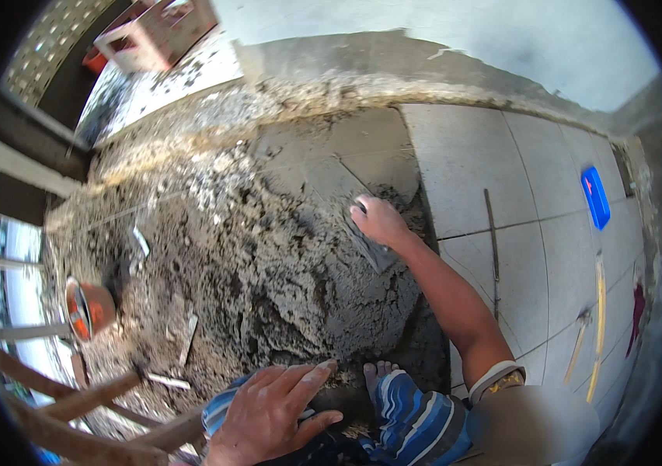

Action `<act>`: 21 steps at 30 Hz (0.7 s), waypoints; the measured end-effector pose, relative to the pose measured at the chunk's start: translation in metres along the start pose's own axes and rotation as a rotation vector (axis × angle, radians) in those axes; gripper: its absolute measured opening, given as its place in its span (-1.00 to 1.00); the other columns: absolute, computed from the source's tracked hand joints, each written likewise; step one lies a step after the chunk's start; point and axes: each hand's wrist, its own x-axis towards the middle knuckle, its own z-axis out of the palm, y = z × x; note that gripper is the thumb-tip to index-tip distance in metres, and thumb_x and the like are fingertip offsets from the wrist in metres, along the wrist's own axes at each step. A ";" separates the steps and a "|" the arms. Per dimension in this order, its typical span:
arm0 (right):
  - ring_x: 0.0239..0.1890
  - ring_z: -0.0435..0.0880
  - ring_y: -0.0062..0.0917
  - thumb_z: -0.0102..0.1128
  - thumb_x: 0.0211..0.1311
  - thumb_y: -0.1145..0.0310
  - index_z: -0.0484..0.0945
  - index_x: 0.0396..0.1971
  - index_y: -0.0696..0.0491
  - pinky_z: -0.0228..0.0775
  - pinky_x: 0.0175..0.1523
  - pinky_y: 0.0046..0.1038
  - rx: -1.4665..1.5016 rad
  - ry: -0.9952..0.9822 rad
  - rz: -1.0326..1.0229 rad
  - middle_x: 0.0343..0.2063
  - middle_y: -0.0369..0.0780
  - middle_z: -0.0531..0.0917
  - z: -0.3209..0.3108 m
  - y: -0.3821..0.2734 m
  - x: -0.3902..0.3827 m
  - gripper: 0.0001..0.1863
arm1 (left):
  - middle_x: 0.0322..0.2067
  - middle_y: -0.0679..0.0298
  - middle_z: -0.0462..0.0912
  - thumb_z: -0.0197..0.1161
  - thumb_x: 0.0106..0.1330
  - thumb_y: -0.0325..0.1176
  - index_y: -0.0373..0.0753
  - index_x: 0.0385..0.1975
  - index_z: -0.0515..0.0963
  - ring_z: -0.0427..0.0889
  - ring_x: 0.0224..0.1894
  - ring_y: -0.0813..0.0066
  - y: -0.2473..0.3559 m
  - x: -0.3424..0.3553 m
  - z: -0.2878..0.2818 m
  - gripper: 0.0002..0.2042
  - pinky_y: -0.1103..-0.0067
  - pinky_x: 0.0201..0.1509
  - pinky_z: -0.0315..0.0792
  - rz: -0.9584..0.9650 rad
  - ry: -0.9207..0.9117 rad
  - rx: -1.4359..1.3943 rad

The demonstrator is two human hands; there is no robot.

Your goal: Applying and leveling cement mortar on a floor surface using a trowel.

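My right hand (381, 221) is closed round the handle of a flat metal trowel (374, 253). The trowel's long blade lies on wet grey mortar (300, 287), its ends showing on both sides of my fist. Beyond it, a smoothed patch of mortar (374, 128) reaches toward the wall and borders the laid floor tiles (455, 147). Over my bent knee, in blue striped cloth, my left hand (269, 412) rests palm down with fingers stretched out, holding nothing. A thin string line crosses above the mortar beyond the trowel.
On the tiles lie a dark rod (492, 241), a blue tray (596, 198), a yellow strip (599, 326) and a dark red cloth (636, 314). An orange bucket (96, 307) stands at left on rough ground. Wooden bars (90, 396) fill the lower left. A wall (502, 39) closes the far side.
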 end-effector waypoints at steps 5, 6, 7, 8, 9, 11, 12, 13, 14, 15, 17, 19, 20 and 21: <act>-0.10 0.67 0.07 0.10 0.33 0.04 0.59 -0.04 0.11 0.51 0.02 -0.06 0.123 -0.295 -0.147 -0.21 0.12 0.68 0.016 -0.025 -0.098 -0.56 | 0.01 0.09 0.62 0.32 0.34 -0.07 -0.30 0.25 0.43 0.64 -0.03 0.11 -0.012 -0.025 0.005 -0.42 0.34 0.08 0.51 0.075 0.008 0.035; -0.12 0.67 0.06 0.14 0.33 0.02 0.59 0.00 0.08 0.51 0.00 -0.07 0.150 -0.354 -0.166 -0.23 0.10 0.69 0.014 -0.024 -0.119 -0.55 | 0.01 0.09 0.62 0.32 0.34 -0.07 -0.30 0.25 0.43 0.64 -0.03 0.11 -0.012 -0.029 0.004 -0.42 0.34 0.08 0.51 0.058 0.018 0.022; -0.14 0.68 0.05 0.17 0.31 -0.01 0.57 0.04 0.05 0.52 -0.01 -0.07 0.095 -0.412 -0.139 -0.24 0.09 0.70 0.005 -0.035 -0.139 -0.52 | 0.01 0.09 0.61 0.32 0.34 -0.07 -0.31 0.26 0.42 0.64 -0.02 0.13 -0.008 -0.035 0.002 -0.41 0.35 0.10 0.49 0.071 0.020 0.029; -0.15 0.69 0.03 0.20 0.30 -0.04 0.56 0.08 0.03 0.52 -0.02 -0.08 0.040 -0.472 -0.110 -0.25 0.08 0.70 -0.006 -0.044 -0.160 -0.49 | 0.01 0.10 0.60 0.31 0.34 -0.08 -0.31 0.27 0.40 0.63 -0.02 0.15 -0.004 -0.041 0.000 -0.40 0.35 0.12 0.48 0.082 0.019 0.034; -0.15 0.69 0.03 0.20 0.30 -0.04 0.56 0.08 0.03 0.52 -0.02 -0.08 0.036 -0.496 -0.115 -0.25 0.08 0.70 -0.013 -0.043 -0.182 -0.49 | 0.01 0.10 0.60 0.31 0.34 -0.08 -0.31 0.27 0.40 0.63 -0.02 0.15 0.000 -0.046 -0.001 -0.40 0.35 0.12 0.48 0.063 0.026 0.019; -0.19 0.72 -0.01 0.22 0.31 0.01 0.55 0.08 0.02 0.55 -0.05 -0.11 0.023 -0.467 -0.039 -0.23 0.02 0.72 -0.022 -0.041 -0.213 -0.52 | 0.00 0.10 0.59 0.31 0.34 -0.09 -0.31 0.30 0.39 0.62 -0.03 0.19 0.002 -0.052 -0.007 -0.39 0.35 0.14 0.47 0.152 0.029 -0.017; -0.19 0.72 -0.01 0.22 0.31 0.01 0.55 0.08 0.02 0.55 -0.05 -0.11 0.024 -0.479 -0.049 -0.23 0.02 0.72 -0.027 -0.044 -0.224 -0.52 | 0.00 0.10 0.59 0.31 0.34 -0.09 -0.31 0.30 0.39 0.62 -0.03 0.19 0.001 -0.054 -0.006 -0.39 0.35 0.14 0.47 0.138 0.035 -0.018; -0.21 0.72 -0.01 0.20 0.31 -0.02 0.55 0.09 0.01 0.55 -0.06 -0.08 -0.121 -0.530 -0.027 -0.28 0.04 0.72 -0.030 -0.046 -0.236 -0.50 | 0.00 0.10 0.59 0.31 0.34 -0.08 -0.30 0.30 0.38 0.62 -0.04 0.20 -0.004 -0.054 -0.004 -0.38 0.35 0.14 0.46 0.155 0.037 -0.016; -0.23 0.72 -0.01 0.18 0.32 -0.05 0.55 0.10 0.00 0.55 -0.06 -0.05 -0.267 -0.580 -0.006 -0.32 0.07 0.72 -0.032 -0.051 -0.242 -0.49 | 0.00 0.09 0.58 0.32 0.33 -0.08 -0.30 0.31 0.38 0.61 -0.04 0.21 -0.008 -0.055 -0.003 -0.37 0.35 0.14 0.46 0.172 0.040 -0.013; -0.23 0.72 -0.01 0.18 0.32 -0.05 0.55 0.10 0.00 0.55 -0.06 -0.05 -0.264 -0.587 -0.008 -0.32 0.07 0.72 -0.036 -0.058 -0.246 -0.49 | 0.00 0.09 0.58 0.32 0.33 -0.08 -0.30 0.31 0.38 0.61 -0.04 0.21 -0.007 -0.057 -0.001 -0.37 0.35 0.14 0.46 0.164 0.039 -0.016; -0.24 0.73 -0.01 0.15 0.34 -0.03 0.55 0.07 0.00 0.56 -0.07 -0.05 -0.370 -0.668 -0.004 -0.35 0.04 0.73 -0.039 -0.070 -0.252 -0.52 | 0.00 0.10 0.58 0.31 0.34 -0.09 -0.30 0.31 0.38 0.61 -0.04 0.22 -0.006 -0.064 0.001 -0.39 0.36 0.16 0.45 0.131 0.025 0.041; -0.27 0.73 0.00 0.14 0.34 -0.04 0.55 0.06 -0.01 0.56 -0.11 -0.03 -0.404 -0.651 0.035 -0.36 0.04 0.73 -0.030 -0.079 -0.250 -0.53 | 0.00 0.10 0.57 0.31 0.34 -0.09 -0.29 0.31 0.38 0.61 -0.04 0.22 -0.002 -0.066 -0.001 -0.38 0.36 0.16 0.45 0.131 0.023 0.045; -0.29 0.73 0.00 0.14 0.34 -0.05 0.55 0.05 -0.02 0.56 -0.15 0.00 -0.435 -0.630 0.070 -0.37 0.03 0.73 -0.020 -0.084 -0.245 -0.53 | 0.00 0.10 0.57 0.31 0.33 -0.09 -0.29 0.31 0.38 0.61 -0.03 0.22 0.000 -0.067 -0.002 -0.38 0.36 0.17 0.45 0.129 0.020 0.055; -0.29 0.73 0.00 0.14 0.34 -0.05 0.55 0.05 -0.02 0.56 -0.15 0.00 -0.436 -0.633 0.068 -0.37 0.03 0.73 -0.008 -0.089 -0.238 -0.53 | 0.00 0.10 0.57 0.31 0.33 -0.09 -0.29 0.31 0.38 0.61 -0.03 0.22 0.000 -0.067 -0.001 -0.38 0.36 0.17 0.45 0.127 0.022 0.053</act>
